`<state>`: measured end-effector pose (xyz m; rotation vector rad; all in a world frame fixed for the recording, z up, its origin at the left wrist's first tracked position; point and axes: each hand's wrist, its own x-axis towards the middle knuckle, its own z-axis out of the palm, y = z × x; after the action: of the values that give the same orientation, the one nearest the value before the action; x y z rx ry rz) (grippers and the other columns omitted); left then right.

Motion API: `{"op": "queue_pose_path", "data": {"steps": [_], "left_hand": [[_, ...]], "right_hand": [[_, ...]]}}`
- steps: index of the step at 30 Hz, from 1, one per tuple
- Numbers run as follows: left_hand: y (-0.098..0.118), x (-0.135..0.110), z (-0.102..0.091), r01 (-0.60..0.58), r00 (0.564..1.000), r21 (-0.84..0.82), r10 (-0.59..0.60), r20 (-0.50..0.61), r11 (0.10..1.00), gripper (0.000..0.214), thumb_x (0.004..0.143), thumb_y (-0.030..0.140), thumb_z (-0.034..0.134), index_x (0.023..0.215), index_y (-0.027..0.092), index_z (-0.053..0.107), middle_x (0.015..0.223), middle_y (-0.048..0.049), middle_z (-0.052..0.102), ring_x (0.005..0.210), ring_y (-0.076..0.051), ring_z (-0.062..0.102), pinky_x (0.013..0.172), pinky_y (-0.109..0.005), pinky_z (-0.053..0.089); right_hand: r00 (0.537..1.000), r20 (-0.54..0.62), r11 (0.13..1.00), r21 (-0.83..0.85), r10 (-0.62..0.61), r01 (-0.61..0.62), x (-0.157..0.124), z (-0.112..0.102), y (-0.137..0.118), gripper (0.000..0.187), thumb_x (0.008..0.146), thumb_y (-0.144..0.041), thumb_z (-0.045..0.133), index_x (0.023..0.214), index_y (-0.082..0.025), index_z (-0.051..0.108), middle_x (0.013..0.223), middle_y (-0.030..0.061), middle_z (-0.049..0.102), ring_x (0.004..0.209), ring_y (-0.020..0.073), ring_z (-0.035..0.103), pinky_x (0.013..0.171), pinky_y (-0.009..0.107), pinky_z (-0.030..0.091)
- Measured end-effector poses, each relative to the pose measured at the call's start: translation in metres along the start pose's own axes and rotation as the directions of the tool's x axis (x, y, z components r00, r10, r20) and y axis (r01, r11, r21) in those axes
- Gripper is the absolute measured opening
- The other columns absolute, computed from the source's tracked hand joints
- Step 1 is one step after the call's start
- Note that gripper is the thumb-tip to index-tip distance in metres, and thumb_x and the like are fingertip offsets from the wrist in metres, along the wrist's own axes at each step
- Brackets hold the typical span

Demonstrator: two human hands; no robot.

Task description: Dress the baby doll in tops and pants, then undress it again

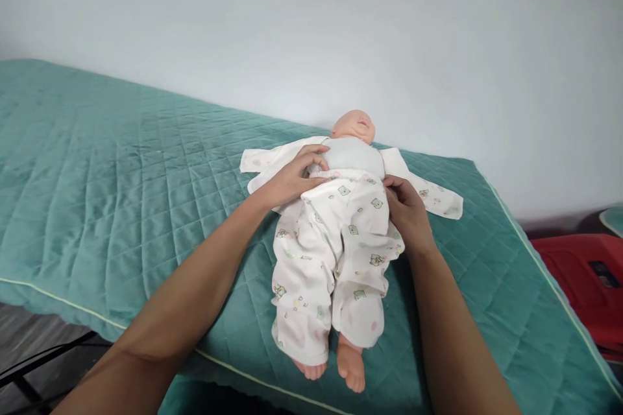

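Left hand (292,179), right hand (407,213) grip doll's trousers (335,233) above spread shirt (438,200) on quilt (121,175).

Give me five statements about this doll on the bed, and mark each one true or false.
1. The doll lies face up on the green quilt. True.
2. The doll's feet wear socks. False: they are bare.
3. The left hand and the right hand both hold the trousers at the waistband. True.
4. The white top is fastened shut over the chest. False: it lies open under the doll, with its sleeves spread to both sides.
5. A blue box stands to the right of the bed. False: a red thing stands there.
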<state>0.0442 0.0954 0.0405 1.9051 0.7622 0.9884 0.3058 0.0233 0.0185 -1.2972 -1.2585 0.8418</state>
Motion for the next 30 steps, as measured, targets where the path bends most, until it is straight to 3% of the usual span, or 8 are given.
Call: {"op": "queue_pose_path", "data": {"steps": [6, 10, 16, 19, 22, 26, 30], "left_hand": [[0.008, 0.0, 0.003, -0.006, 1.0, 0.042, 0.005, 0.03, 0.999, 0.022, 0.078, 0.035, 0.074, 0.084, 0.022, 0.058, 0.15, -0.0088, 0.044, 0.144, -0.027, 0.037, 0.112, -0.039, 0.037], [0.01, 0.002, 0.004, -0.013, 1.0, 0.095, 0.01, 0.026, 0.995, 0.02, 0.08, 0.035, 0.074, 0.081, 0.022, 0.059, 0.148, -0.0082, 0.046, 0.144, -0.028, 0.036, 0.113, -0.038, 0.035], [0.01, 0.002, 0.011, -0.043, 0.997, 0.144, 0.052, -0.057, 0.989, 0.019, 0.087, 0.031, 0.063, 0.075, 0.02, 0.053, 0.141, -0.0089, 0.053, 0.125, -0.024, 0.053, 0.098, -0.033, 0.044], [0.009, 0.007, 0.015, -0.067, 0.99, 0.163, 0.086, -0.113, 0.984, 0.019, 0.091, 0.028, 0.059, 0.076, 0.022, 0.048, 0.127, -0.0084, 0.064, 0.123, -0.024, 0.055, 0.1, -0.033, 0.041], [0.006, 0.018, 0.016, -0.025, 0.986, 0.159, 0.05, -0.157, 0.987, 0.02, 0.093, 0.03, 0.055, 0.077, 0.023, 0.044, 0.106, -0.0053, 0.069, 0.105, -0.023, 0.061, 0.089, -0.031, 0.042], [-0.003, 0.04, 0.013, 0.019, 0.977, 0.218, 0.029, -0.212, 0.976, 0.018, 0.093, 0.029, 0.055, 0.079, 0.023, 0.045, 0.08, -0.0002, 0.06, 0.077, -0.019, 0.052, 0.072, -0.03, 0.036], [-0.013, 0.063, 0.011, 0.047, 0.975, 0.187, -0.004, -0.222, 0.981, 0.016, 0.092, 0.027, 0.056, 0.081, 0.022, 0.045, 0.077, 0.0006, 0.055, 0.075, -0.018, 0.048, 0.071, -0.03, 0.034]], "right_hand": [[0.997, 0.067, 0.997, -0.053, -0.045, 0.048, 0.0, -0.001, -0.005, 0.024, 0.088, -0.046, 0.066, 0.085, -0.025, 0.055, 0.109, -0.0005, 0.063, 0.088, 0.0154, 0.056, 0.076, 0.026, 0.046], [0.991, 0.097, 0.982, -0.154, -0.092, 0.106, 0.0, -0.002, -0.009, 0.026, 0.091, -0.049, 0.061, 0.081, -0.024, 0.058, 0.116, 0.0006, 0.061, 0.101, 0.0185, 0.056, 0.09, 0.03, 0.045], [0.982, 0.07, 0.951, -0.249, -0.174, 0.186, 0.001, 0.0, -0.009, 0.031, 0.091, -0.048, 0.06, 0.072, -0.024, 0.057, 0.117, 0.0018, 0.063, 0.105, 0.0206, 0.056, 0.097, 0.034, 0.042], [0.972, 0.037, 0.91, -0.343, -0.234, 0.232, 0.004, 0.004, -0.009, 0.031, 0.091, -0.047, 0.059, 0.071, -0.024, 0.055, 0.105, 0.0023, 0.065, 0.098, 0.021, 0.057, 0.092, 0.034, 0.042], [0.973, -0.011, 0.862, -0.466, -0.229, 0.198, 0.009, 0.008, -0.01, 0.03, 0.093, -0.05, 0.055, 0.075, -0.025, 0.056, 0.084, 0.0009, 0.063, 0.081, 0.0203, 0.055, 0.077, 0.033, 0.041], [0.975, -0.072, 0.807, -0.576, -0.208, 0.129, 0.017, 0.011, -0.012, 0.037, 0.094, -0.054, 0.051, 0.072, -0.025, 0.053, 0.066, -0.0017, 0.055, 0.066, 0.018, 0.046, 0.065, 0.032, 0.033], [0.972, -0.14, 0.808, -0.585, -0.189, 0.073, 0.033, 0.011, -0.007, 0.041, 0.095, -0.054, 0.05, 0.067, -0.025, 0.043, 0.061, -0.0033, 0.045, 0.064, 0.0168, 0.037, 0.063, 0.031, 0.027]]}}
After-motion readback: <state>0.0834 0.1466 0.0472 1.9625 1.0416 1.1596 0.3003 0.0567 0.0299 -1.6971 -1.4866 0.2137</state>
